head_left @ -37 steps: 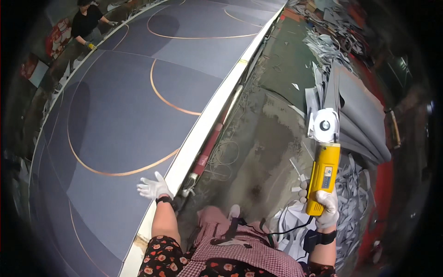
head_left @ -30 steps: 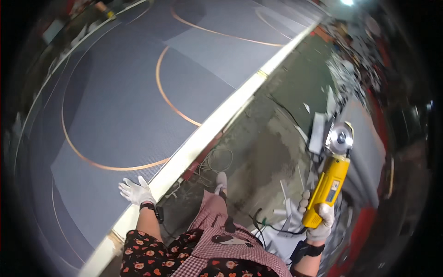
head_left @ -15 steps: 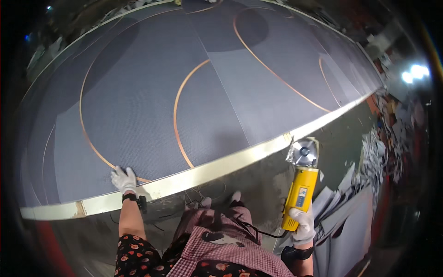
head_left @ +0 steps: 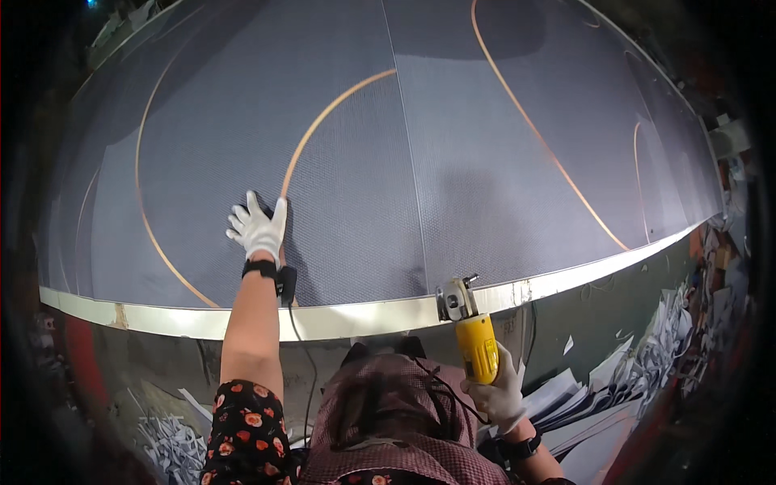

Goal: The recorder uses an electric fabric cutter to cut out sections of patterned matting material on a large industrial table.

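A large dark grey sheet (head_left: pixel 347 234) with curved tan lines covers the wide table. My left hand (head_left: pixel 259 230), in a white glove, lies on the sheet with its fingers spread, beside the lower end of one tan curve. In my right hand (head_left: pixel 503 392), also gloved, is a yellow electric rotary cutter (head_left: pixel 478 347), gripped round its body. The metal head of the cutter is over the pale front edge of the table (head_left: pixel 356 318). From this angle I cannot tell whether its blade touches the sheet.
A straight seam (head_left: pixel 414 174) runs across the sheet from front to back. Pale offcuts (head_left: pixel 647 356) lie heaped on the floor at the right, with more shredded scraps (head_left: pixel 170 440) at the lower left. A dark cord (head_left: pixel 309 356) hangs by my left forearm.
My left hand has moved right and farther in over the sheet. The rotary cutter in my right hand has turned and come to the table's edge. The view has shifted closer.
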Available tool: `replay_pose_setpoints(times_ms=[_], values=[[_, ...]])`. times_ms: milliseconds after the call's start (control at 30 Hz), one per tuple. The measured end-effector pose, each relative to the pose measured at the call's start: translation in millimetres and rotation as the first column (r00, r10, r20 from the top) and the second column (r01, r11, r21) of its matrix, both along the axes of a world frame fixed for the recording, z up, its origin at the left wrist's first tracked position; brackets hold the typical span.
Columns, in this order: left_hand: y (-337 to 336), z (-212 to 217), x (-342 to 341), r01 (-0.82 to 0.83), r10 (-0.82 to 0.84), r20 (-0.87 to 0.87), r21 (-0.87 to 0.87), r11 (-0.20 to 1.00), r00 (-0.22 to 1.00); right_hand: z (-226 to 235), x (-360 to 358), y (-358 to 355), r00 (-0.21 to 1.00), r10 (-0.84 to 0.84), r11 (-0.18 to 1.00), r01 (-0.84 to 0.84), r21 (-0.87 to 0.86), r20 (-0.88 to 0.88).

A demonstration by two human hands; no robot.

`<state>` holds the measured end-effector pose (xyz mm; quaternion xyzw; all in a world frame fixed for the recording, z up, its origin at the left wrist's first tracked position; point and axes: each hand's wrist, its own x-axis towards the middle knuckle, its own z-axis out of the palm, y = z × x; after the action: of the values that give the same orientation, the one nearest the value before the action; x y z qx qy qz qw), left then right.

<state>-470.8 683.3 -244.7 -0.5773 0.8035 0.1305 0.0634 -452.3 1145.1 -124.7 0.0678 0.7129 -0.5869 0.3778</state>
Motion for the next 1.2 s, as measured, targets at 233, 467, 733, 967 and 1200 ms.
replay_pose_setpoints(times_ms=[233,467,733,967,1200], values=[[6.9,-34.6,-19.9,-0.011,0.046,0.131,-0.251,0.968,0.990,-8.5,10.8,9.1,0.951,0.243,0.920,-0.164,0.357,-0.191],[7.1,-35.9,-16.0,-0.015,0.052,0.111,-0.310,0.951,0.992,-14.8,25.9,-8.1,0.920,0.297,0.865,-0.145,0.481,-0.255],[3.0,-40.0,-10.1,-0.001,0.036,0.102,-0.325,0.946,0.994,-18.6,21.8,-21.0,0.904,0.332,0.828,-0.142,0.543,-0.269],[4.8,-39.0,-12.0,0.003,0.031,0.104,-0.314,0.950,0.994,-29.2,20.4,-25.1,0.916,0.280,0.866,-0.111,0.487,-0.289],[3.3,-43.0,-12.0,0.032,-0.002,0.087,-0.342,0.939,0.996,-37.8,14.0,-41.1,0.928,0.221,0.882,-0.058,0.468,-0.301]])
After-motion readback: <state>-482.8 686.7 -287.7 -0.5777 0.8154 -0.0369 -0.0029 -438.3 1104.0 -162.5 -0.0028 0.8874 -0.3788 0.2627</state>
